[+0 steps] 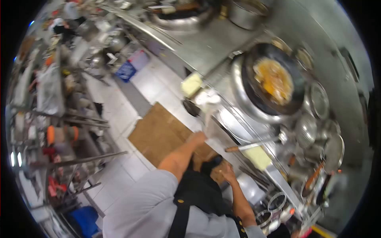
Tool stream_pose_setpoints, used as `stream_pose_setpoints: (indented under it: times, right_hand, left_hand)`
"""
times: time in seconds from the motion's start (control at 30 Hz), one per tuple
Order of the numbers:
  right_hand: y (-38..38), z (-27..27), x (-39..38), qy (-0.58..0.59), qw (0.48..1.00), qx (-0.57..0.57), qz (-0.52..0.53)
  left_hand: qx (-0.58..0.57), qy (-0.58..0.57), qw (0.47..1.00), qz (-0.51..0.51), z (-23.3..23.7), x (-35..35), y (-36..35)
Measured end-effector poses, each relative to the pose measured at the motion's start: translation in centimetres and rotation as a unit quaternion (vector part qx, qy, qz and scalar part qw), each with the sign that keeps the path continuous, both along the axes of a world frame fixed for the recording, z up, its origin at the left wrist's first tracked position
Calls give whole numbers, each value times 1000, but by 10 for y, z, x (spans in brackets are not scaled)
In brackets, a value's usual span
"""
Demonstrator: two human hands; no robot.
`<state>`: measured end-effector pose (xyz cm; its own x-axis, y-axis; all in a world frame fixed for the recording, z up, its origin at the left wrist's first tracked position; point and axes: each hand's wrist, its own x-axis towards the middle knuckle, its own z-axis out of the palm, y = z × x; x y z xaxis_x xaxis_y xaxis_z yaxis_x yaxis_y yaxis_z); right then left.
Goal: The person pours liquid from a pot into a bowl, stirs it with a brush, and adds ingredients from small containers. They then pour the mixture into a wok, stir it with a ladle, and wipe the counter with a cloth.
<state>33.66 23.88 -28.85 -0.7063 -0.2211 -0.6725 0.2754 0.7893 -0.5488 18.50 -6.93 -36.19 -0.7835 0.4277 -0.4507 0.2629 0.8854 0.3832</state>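
My left hand (197, 138) is stretched out over the brown mat on the floor, near the stove's front edge. It is blurred, and its fingers cannot be made out. A whitish cloth-like thing (208, 97) lies just beyond it on the edge. Close to my body, my right hand (227, 173) hangs with its fingers loosely apart and nothing visible in them. A ladle with a wooden handle (254, 146) rests across the stove edge between my hands and the wok. The dark wok (254, 89) sits on a metal ring and holds orange-yellow food (274, 81) in glossy liquid.
Strainers (305, 131) and ladles stand along the stove's right side. Another wok ring (178, 23) and a metal pot (248, 14) are at the top. Cluttered shelves (63, 135) line the left. A blue basket (126, 71) is on the floor. People (65, 23) stand far back.
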Motion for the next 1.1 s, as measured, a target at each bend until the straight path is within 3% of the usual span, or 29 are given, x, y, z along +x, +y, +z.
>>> stream_pose_setpoints:
  times: [0.03, 0.07, 0.1, 0.13, 0.17, 0.2, 0.23, 0.27, 0.3, 0.33, 0.37, 0.4, 0.43, 0.5, 0.57, 0.67, 0.73, 0.77, 0.8, 0.83, 0.87, 0.9, 1.0, 1.03, 1.07, 1.1]
  right_hand:
    - [-10, -19, -12, 19, 997, -61, -39]
    - [-24, -49, -20, 30, 996, -87, -21]
    - [-38, -87, -26, 13, 988, -116, -98]
    - [-53, -105, -34, -9, 974, -138, -177]
    - [-73, -79, -49, -1, 974, -151, -171]
    - [-99, -26, -60, -125, 904, -279, -299]
    - [-119, 12, -65, -247, 788, -389, -408]
    - [-130, 15, -68, -259, 723, -524, -368]
    - [-132, -33, -76, -293, 697, -529, -384]
    - [-143, -15, -81, -256, 695, -540, -401]
    - [-157, 17, -86, -215, 691, -549, -417]
    - [-165, 55, -88, -206, 692, -553, -416]
    - [-173, 92, -84, -203, 692, -509, -470]
    - [-180, 133, -81, -199, 687, -461, -525]
    - [-181, 148, -83, -261, 588, -585, -493]
    - [-182, 115, -99, -225, 576, -595, -513]
    - [-163, 108, -94, -206, 567, -619, -502]
    - [-150, 121, -104, -210, 569, -617, -502]
    - [-142, 98, -108, -215, 608, -626, -438]
    - [-134, 71, -100, -221, 643, -629, -377]
    - [-148, 77, -82, -169, 737, -515, -404]
    - [-172, 91, -75, -125, 816, -384, -414]
    - [-163, 114, -66, -79, 804, -431, -402]
    - [-142, 130, -71, -202, 736, -509, -398]
    - [-126, 136, -74, -320, 647, -579, -380]
    - [-115, 115, -77, -317, 643, -580, -386]
  left_hand:
    - [-41, -120, 981, 149, 46, 9, 7]
    - [-14, -60, 973, 223, 75, 33, 9]
    - [-44, -38, 985, 163, 114, 39, 6]
    - [43, -86, 989, 115, 120, 42, 0]
    - [133, -133, 980, 59, 123, 45, -2]
    - [313, -204, 904, 209, 126, 55, 5]
    - [479, -262, 765, 343, 133, 64, 16]
    - [526, -332, 662, 418, 142, 63, 24]
    - [562, -396, 545, 480, 159, 59, 34]
    - [536, -317, 539, 567, 192, 56, 46]
    - [540, -316, 543, 559, 180, 51, 50]
    - [440, -53, 766, 465, 155, 50, 54]
    - [280, 220, 881, 312, 142, 49, 54]
    - [271, 229, 897, 265, 166, 45, 44]
    - [152, 219, 951, 157, 199, 42, 21]
    - [198, 251, 942, 103, 206, 47, 1]
    - [249, 306, 915, 82, 175, 53, -25]
    - [223, 182, 941, 177, 160, 55, -38]
    - [168, 97, 936, 292, 114, 46, -51]
    - [174, 174, 861, 444, 99, 58, -41]
    - [135, 136, 937, 291, 94, 62, -39]
    - [100, 102, 981, 131, 91, 53, -31]
    - [-22, 71, 994, -83, 225, 58, 28]
    - [-16, 71, 993, -92, 219, 54, 38]
    - [227, -157, 961, 27, 211, 51, 44]
    - [435, -370, 808, 146, 201, 53, 47]
